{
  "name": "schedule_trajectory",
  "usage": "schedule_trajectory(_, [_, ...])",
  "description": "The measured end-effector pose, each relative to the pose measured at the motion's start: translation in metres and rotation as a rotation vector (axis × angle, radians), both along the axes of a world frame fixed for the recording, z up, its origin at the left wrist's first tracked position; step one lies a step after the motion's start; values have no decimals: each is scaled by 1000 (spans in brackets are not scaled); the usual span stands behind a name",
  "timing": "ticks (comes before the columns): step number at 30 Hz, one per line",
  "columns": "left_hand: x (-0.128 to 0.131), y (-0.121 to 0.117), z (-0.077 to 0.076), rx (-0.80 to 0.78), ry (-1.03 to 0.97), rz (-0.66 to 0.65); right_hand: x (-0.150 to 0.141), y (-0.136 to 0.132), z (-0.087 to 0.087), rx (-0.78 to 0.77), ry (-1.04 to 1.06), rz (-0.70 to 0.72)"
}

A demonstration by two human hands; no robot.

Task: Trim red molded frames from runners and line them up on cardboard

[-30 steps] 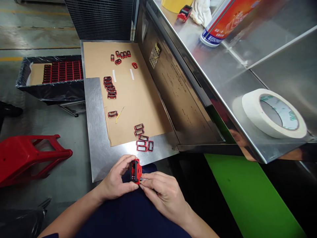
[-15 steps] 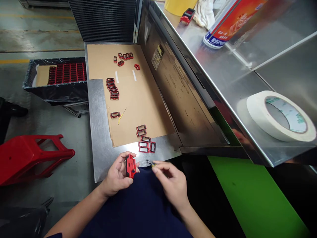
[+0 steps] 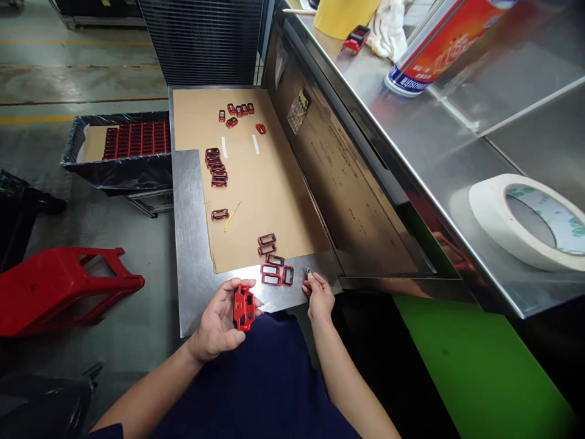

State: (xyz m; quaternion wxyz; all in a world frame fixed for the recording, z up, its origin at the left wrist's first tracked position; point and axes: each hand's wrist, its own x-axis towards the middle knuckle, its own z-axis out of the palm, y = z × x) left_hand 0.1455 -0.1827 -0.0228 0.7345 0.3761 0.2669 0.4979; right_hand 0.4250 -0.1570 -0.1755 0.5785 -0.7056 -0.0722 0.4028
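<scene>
My left hand [image 3: 219, 320] holds a red plastic part [image 3: 244, 308] with black openings, upright over my lap at the near edge of the steel table [image 3: 192, 244]. My right hand [image 3: 319, 297] reaches to the table's near right corner, fingertips pinched on a tiny metal piece [image 3: 308, 271]. Several red-rimmed frames [image 3: 274, 262] lie just ahead of both hands, partly on the cardboard sheet [image 3: 256, 183]. More frames sit in a stack [image 3: 216, 166] and a loose cluster [image 3: 237, 111] farther back. A thin yellow pick [image 3: 231, 217] lies beside a single frame [image 3: 220, 214].
A black-lined bin [image 3: 123, 146] of red parts stands left of the table; a red stool [image 3: 64, 289] lies tipped on the floor. On the steel shelf at right are a tape roll [image 3: 530, 222], a spray can [image 3: 439, 46] and a white cloth [image 3: 388, 27]. A green surface [image 3: 475, 366] is below.
My right hand left the red part and reached forward right to the table's corner with the small metal piece. My left hand kept the part and turned it face up.
</scene>
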Motion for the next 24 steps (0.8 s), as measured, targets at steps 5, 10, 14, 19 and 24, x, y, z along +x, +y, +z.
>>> schedule_trajectory(5, [1, 1, 2, 12, 28, -15, 5, 0, -20, -7, -57, 18])
schedule_trajectory(10, [2, 2, 2, -19, -12, -33, 9, -4, -26, -3, -95, 62])
schedule_trajectory(14, [3, 4, 0, -90, -79, -27, 11, -5, -30, 4, -101, 80])
schedule_trajectory(19, [-2, 6, -8, -230, -136, -3, 13, -5, -32, 4, -94, 78])
schedule_trajectory(24, [-4, 4, -10, -278, -195, -12, 12, -5, -31, -9, -91, 72])
